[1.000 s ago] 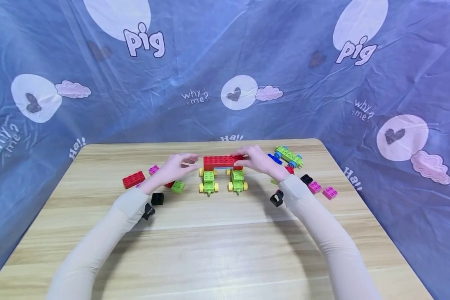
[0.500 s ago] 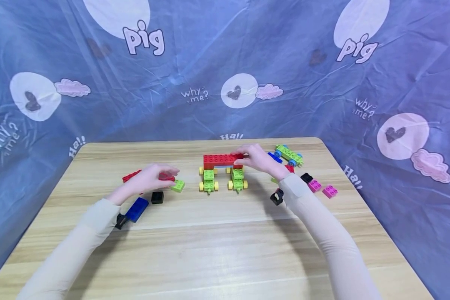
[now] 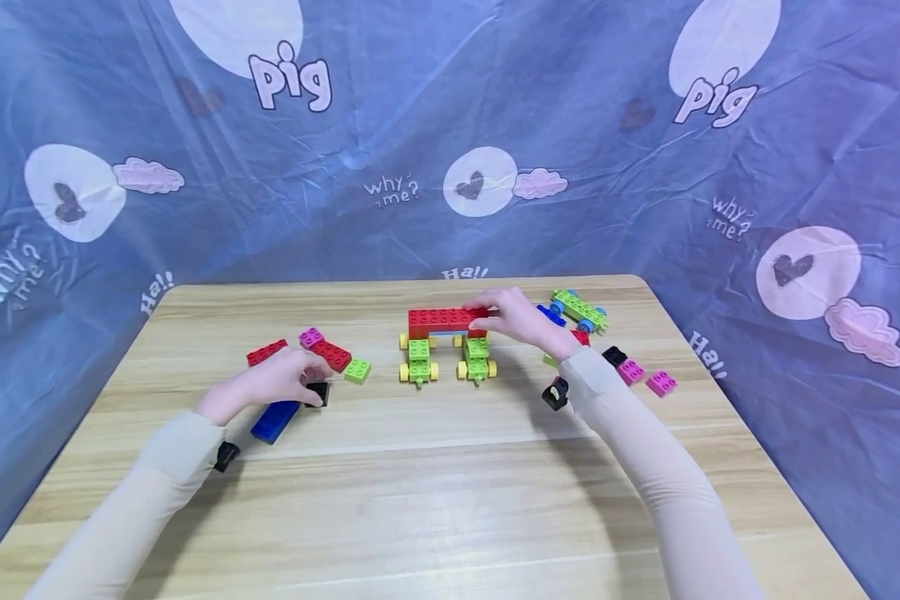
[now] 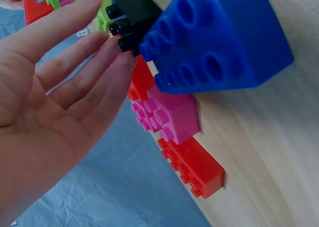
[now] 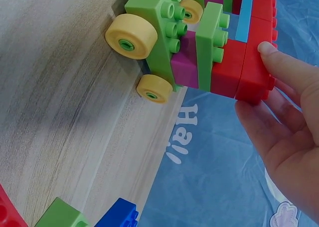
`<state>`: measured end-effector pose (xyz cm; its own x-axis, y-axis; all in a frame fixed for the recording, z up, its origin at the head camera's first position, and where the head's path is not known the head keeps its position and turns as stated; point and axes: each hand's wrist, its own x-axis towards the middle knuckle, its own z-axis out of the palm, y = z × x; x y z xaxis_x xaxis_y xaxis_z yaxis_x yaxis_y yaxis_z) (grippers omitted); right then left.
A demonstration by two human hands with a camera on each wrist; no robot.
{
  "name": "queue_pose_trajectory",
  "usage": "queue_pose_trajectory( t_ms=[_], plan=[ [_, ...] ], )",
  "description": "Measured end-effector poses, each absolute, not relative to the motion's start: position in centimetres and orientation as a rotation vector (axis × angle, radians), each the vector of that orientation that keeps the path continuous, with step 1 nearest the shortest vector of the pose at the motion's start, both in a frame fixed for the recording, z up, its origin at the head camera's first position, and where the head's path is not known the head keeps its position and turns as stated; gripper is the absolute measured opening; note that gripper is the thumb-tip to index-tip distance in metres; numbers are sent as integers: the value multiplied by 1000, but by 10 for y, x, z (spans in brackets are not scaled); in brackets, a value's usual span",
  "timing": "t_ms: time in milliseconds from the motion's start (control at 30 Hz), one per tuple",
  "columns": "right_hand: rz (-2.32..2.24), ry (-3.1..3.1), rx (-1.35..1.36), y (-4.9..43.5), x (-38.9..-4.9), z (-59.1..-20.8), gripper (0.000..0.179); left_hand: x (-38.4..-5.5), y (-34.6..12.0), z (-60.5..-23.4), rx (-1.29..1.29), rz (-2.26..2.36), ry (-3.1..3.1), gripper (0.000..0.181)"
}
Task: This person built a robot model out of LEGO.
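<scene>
Wheeled brick build (image 3: 450,321) stands around mid-table toward the far edge: red beam (image 5: 255,62) bridging two green wheeled bases (image 3: 418,354). Your right hand (image 3: 516,317) pinches the beam's right end, thumb on the long face, fingertips at the end. Your left hand (image 3: 273,379) is holding nothing: fingers loosely extended around the black brick (image 4: 137,10), with the blue brick (image 4: 249,38) just beside it. Can't confirm contact.

Handling, my read: hard moulded plastic, so light, stiff, a bit slick, not fragile. Weak point is the stud joints; lifting by the beam could pop a layer. Yellow wheels (image 5: 130,36) probably roll under a sideways push, so keep the load vertical. To shift the whole build, take both bases low. To steady it, your beam-end pinch looks fine; go easy. Black brick: small, grip opposite side walls, below the studs.
</scene>
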<state>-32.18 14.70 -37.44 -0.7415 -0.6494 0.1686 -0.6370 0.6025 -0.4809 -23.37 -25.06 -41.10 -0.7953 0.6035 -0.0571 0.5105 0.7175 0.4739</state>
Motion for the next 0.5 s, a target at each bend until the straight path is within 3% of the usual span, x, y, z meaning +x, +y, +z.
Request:
queue_pose_trajectory(
  t_ms=[500],
  plan=[
    [-811, 2801, -1107, 147, -323, -376, 34, -234, -245, -417, 892, 593, 2732, 31]
  ],
)
